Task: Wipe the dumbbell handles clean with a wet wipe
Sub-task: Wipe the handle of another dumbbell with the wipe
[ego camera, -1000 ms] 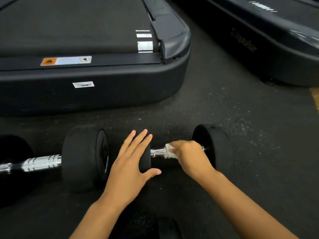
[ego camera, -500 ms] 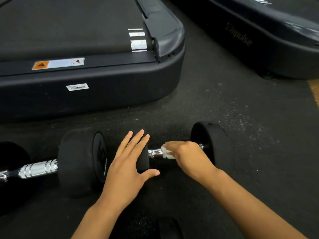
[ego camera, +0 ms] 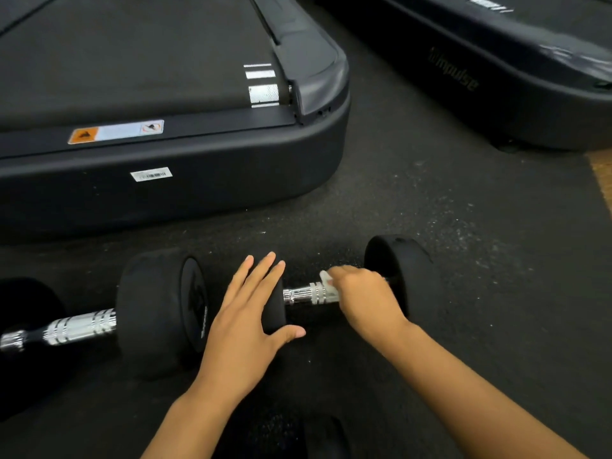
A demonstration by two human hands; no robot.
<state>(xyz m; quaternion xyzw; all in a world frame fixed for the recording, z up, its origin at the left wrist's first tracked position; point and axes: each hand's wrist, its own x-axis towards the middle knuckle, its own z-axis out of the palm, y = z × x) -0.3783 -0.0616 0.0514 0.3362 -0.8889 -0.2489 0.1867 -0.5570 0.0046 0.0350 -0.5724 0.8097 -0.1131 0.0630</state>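
Two black dumbbells lie end to end on the dark rubber floor. The right dumbbell has a chrome handle (ego camera: 308, 294) and a black right head (ego camera: 407, 270). My right hand (ego camera: 367, 299) grips a white wet wipe (ego camera: 328, 283) wrapped on that handle, near the right head. My left hand (ego camera: 245, 319) rests with straight fingers on this dumbbell's left head, mostly hiding it. The left dumbbell (ego camera: 159, 313) shows its chrome handle (ego camera: 79, 327) bare, its far head cut by the left frame edge.
A black treadmill base (ego camera: 198, 180) stands close behind the dumbbells, with a second treadmill (ego camera: 496, 77) at the upper right. Open floor (ego camera: 496, 243) lies to the right. A dark shoe tip (ego camera: 324, 435) shows at the bottom edge.
My right hand has slid the wipe rightward along the handle, uncovering more chrome on the left. The left hand stays on the head. The camera view shifted slightly.
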